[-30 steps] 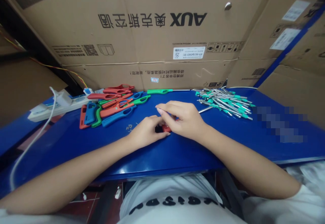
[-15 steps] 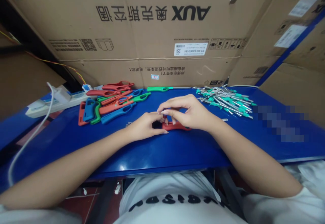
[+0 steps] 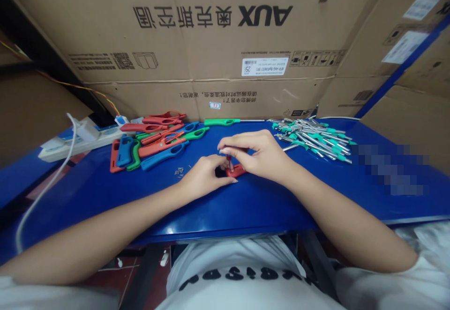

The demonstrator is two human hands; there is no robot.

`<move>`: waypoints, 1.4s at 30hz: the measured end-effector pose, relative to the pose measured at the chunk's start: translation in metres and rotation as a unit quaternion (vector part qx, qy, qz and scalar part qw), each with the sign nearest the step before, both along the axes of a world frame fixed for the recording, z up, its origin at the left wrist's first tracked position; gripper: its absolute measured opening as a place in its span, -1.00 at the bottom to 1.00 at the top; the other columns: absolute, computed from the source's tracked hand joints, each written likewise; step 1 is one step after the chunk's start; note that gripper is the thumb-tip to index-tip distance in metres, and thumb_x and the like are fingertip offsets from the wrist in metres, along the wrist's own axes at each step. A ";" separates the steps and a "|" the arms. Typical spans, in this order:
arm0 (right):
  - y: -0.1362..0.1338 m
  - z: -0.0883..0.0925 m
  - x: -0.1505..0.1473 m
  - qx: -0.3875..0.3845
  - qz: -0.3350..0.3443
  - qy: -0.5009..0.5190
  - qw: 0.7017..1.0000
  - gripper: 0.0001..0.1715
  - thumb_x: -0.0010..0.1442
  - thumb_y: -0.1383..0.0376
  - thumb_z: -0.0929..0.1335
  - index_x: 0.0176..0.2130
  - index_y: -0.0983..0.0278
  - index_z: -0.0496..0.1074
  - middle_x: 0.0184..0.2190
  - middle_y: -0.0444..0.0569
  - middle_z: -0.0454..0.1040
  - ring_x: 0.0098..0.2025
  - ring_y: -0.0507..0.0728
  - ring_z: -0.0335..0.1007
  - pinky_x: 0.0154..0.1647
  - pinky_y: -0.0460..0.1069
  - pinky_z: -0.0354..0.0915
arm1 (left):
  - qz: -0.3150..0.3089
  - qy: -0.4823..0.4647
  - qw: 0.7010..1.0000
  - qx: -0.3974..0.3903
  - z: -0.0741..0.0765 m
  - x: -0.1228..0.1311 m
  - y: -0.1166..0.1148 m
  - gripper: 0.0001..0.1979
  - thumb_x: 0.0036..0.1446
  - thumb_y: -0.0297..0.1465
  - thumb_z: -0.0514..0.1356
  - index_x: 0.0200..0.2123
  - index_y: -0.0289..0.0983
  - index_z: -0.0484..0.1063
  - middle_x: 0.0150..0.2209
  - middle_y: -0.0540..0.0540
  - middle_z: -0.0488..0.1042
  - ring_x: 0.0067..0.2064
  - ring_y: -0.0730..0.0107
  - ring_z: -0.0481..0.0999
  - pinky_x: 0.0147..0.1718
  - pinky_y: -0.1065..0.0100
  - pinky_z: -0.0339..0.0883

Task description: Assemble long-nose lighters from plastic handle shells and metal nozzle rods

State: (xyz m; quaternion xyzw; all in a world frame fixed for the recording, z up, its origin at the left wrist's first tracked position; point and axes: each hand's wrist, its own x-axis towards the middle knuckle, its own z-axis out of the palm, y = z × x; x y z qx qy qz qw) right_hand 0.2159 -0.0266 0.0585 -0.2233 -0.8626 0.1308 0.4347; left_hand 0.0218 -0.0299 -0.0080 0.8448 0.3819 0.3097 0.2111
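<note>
Holding red handle [image 3: 239,170] and screwdriver [image 3: 229,158], hands [image 3: 200,175] [image 3: 262,153] curl loosely.

The wearer's shirt [image 3: 242,298] is white and softly creased, with a row of thick, rounded black lettering [image 3: 232,276] across the front, its characters inverted in the head view. The left sleeve [image 3: 52,297] and right sleeve [image 3: 383,293], both plain white, leave uncovered the left forearm [image 3: 112,228], right forearm [image 3: 344,223], left hand [image 3: 202,176] and right hand [image 3: 262,154], whose fingers are slender.

Curled right hand [image 3: 259,153] beside left hand [image 3: 201,177]
</note>
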 end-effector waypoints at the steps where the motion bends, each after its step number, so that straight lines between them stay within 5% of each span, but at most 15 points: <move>1: 0.000 0.000 0.000 0.000 -0.002 0.001 1.000 -0.82 0.30 0.37 0.38 -0.26 0.28 0.63 -0.33 -0.08 0.66 -0.32 0.05 0.58 -0.20 -0.09 0.42 | 0.003 -0.005 1.000 -0.003 -0.001 0.002 -0.001 -0.75 0.05 -0.29 0.44 -0.32 -0.27 0.48 -0.33 -0.02 0.60 -0.29 0.30 0.57 -0.25 0.34 0.41; 10: 0.007 -0.004 0.005 0.022 -0.032 -0.015 0.999 -0.76 0.35 0.37 0.31 -0.14 0.35 0.58 -0.29 0.01 0.63 -0.32 0.06 0.53 -0.20 -0.06 0.39 | -0.014 0.019 1.000 -0.012 0.005 0.003 0.000 -0.78 0.07 -0.30 0.42 -0.31 -0.27 0.50 -0.31 -0.03 0.58 -0.26 0.29 0.57 -0.22 0.32 0.39; 17: 0.014 -0.001 0.015 -0.053 0.052 -0.026 0.997 -0.72 0.39 0.31 0.28 -0.04 0.27 0.56 -0.21 -0.04 0.65 -0.18 0.06 0.56 -0.07 -0.03 0.42 | -0.089 0.078 0.993 -0.012 0.016 -0.011 0.008 -0.81 0.15 -0.29 0.37 -0.22 -0.25 0.51 -0.22 -0.04 0.58 -0.16 0.28 0.57 -0.11 0.31 0.39; 23: 0.010 0.003 0.014 -0.008 0.078 -0.038 0.996 -0.74 0.36 0.33 0.33 -0.03 0.25 0.58 -0.13 0.01 0.65 -0.15 0.08 0.57 -0.03 -0.02 0.42 | -0.137 0.081 0.987 -0.018 0.021 -0.017 0.013 -0.81 0.18 -0.28 0.35 -0.21 -0.24 0.51 -0.17 -0.06 0.61 -0.13 0.29 0.58 -0.05 0.30 0.39; 33: 0.007 -0.002 0.011 0.049 0.036 -0.037 0.997 -0.81 0.36 0.26 0.35 -0.16 0.26 0.57 -0.32 -0.04 0.59 -0.32 0.04 0.48 -0.24 -0.08 0.36 | -0.149 0.073 0.986 -0.007 0.014 -0.019 0.019 -0.80 0.20 -0.26 0.33 -0.17 -0.23 0.54 -0.14 -0.09 0.60 -0.11 0.28 0.58 -0.05 0.30 0.39; 42: 0.005 -0.002 0.009 0.069 -0.014 -0.093 0.993 -0.73 0.38 0.33 0.30 -0.01 0.26 0.55 -0.20 0.02 0.61 -0.20 0.08 0.52 -0.19 -0.06 0.38 | -0.158 0.060 0.985 -0.041 0.017 -0.018 0.018 -0.82 0.20 -0.31 0.33 -0.15 -0.23 0.54 -0.12 -0.07 0.62 -0.07 0.28 0.59 0.02 0.30 0.39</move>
